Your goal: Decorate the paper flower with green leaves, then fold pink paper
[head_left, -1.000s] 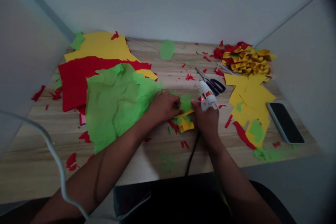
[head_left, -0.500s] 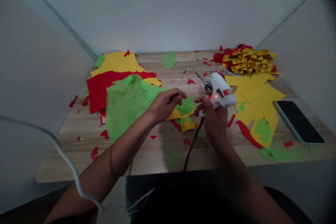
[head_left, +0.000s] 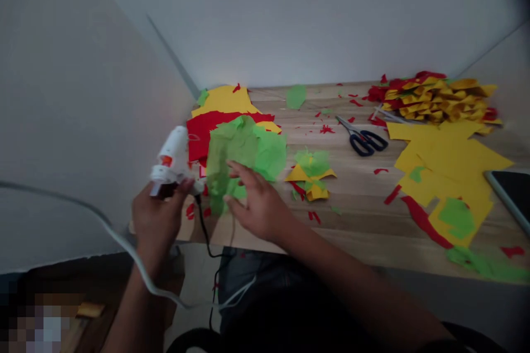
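Note:
At the table's left end, my left hand (head_left: 155,218) is closed around a white hot glue gun (head_left: 174,146) with an orange part. A black cord runs from the gun down past the table's front edge. My right hand (head_left: 261,207) has its fingers apart and holds nothing, over the lower part of a crumpled green crepe paper sheet (head_left: 236,140). Whether its fingertips touch the sheet I cannot tell. Beneath the green sheet lie red paper (head_left: 199,135) and yellow paper (head_left: 223,100). Right of my right hand is a small piece of yellow and green paper (head_left: 312,168).
Scissors with dark handles (head_left: 366,142) lie right of centre. A heap of yellow and red ruffled paper (head_left: 443,96) sits at the back right, with cut yellow sheets (head_left: 443,149) before it. A phone (head_left: 513,193) is at the right edge. A pale cable (head_left: 103,223) crosses the left foreground.
The glue gun has passed from my right hand to my left and moved to the far left. My right hand has shifted left over the green paper. The view has turned left.

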Available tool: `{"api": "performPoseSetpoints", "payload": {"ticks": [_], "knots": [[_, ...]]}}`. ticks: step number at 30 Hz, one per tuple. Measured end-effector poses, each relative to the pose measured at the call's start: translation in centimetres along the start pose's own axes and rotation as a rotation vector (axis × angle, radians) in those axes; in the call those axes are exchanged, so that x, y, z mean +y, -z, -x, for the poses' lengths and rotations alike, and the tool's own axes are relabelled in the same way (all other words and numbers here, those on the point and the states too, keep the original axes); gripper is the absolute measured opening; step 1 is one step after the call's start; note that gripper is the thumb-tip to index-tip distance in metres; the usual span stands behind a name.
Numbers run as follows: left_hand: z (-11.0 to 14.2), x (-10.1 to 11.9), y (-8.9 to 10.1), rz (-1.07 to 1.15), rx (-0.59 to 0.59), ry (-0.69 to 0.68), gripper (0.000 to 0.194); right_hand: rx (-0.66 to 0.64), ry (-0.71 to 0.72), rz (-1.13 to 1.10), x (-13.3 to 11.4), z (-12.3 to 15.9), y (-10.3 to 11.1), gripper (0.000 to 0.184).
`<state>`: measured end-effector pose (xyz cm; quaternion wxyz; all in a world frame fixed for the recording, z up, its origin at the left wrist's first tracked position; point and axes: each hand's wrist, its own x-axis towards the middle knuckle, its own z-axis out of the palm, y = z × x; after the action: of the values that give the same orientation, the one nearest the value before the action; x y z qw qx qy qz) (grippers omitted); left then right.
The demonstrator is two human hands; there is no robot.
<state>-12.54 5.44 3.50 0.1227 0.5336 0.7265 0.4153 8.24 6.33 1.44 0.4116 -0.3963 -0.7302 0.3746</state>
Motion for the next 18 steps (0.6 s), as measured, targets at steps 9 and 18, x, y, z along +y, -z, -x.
{"api": "performPoseSetpoints", "payload": {"ticks": [9, 18], "knots": [[-3.3, -8.4, 4.5, -0.198, -0.008, 0.188, 0.034, 0.206, -0.286, 0.643, 7.1, -1.4, 10.7, 0.023], [-3.7, -10.8, 2.4, -0.109, -0.122, 0.260, 0.041, 0.041, -0.505, 1.043, 10.6, -2.6, 15.7, 0.037]]}}
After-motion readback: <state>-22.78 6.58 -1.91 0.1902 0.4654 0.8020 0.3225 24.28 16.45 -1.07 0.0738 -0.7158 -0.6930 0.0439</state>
